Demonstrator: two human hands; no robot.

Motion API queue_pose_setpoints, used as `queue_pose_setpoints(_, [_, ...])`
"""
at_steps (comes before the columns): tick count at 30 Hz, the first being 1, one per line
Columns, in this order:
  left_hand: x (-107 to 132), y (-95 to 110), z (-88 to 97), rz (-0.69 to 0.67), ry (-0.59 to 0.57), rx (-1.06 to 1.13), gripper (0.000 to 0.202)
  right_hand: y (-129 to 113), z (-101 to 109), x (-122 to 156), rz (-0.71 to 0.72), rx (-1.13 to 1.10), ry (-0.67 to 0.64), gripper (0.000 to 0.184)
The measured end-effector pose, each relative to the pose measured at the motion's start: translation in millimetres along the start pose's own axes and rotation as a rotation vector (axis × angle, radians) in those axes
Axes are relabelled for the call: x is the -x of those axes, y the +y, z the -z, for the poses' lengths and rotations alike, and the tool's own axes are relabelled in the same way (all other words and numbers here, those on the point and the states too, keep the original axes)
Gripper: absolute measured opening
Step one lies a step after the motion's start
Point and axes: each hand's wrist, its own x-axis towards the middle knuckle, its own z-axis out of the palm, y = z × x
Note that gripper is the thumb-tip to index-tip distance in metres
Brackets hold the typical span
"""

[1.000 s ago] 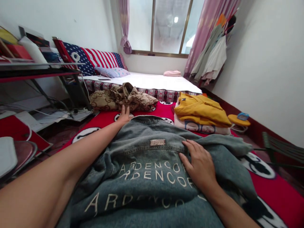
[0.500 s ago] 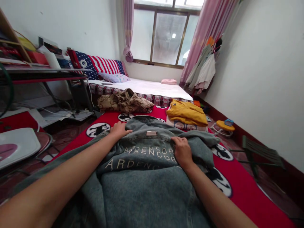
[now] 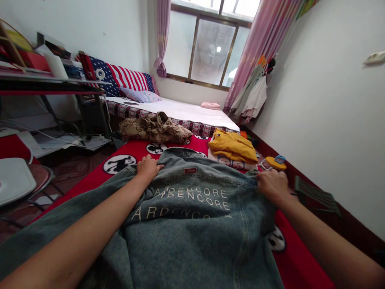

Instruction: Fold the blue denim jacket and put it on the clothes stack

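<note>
Right hand [image 3: 273, 184] is now shifted outward to one shoulder of denim jacket [image 3: 186, 249] | laid back-up on red blanket [image 3: 296, 261] | fabric gripped there and by left hand [image 3: 148, 167], fingers curled | spreading seemingly underway; even tension likely needed | yellow garment [image 3: 233, 145] stacked beyond

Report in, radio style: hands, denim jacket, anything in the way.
Left hand on denim jacket at one shoulder; right hand gripping the other. Jacket creased, lettering facing up. Yellow garment and brown patterned garment lie just beyond it.
</note>
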Motion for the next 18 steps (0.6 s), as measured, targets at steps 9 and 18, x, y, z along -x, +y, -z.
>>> queue_pose_setpoints(9, [5, -6, 7.0, -0.168, 0.075, 0.289, 0.041, -96, -13, -35, 0.164, -0.567, -0.186, 0.076])
queue_pose_setpoints(18, [-41, -4, 107.3, -0.246, 0.423, 0.554, 0.038, -53, 61, -71, 0.092, -0.866, 0.062, 0.022])
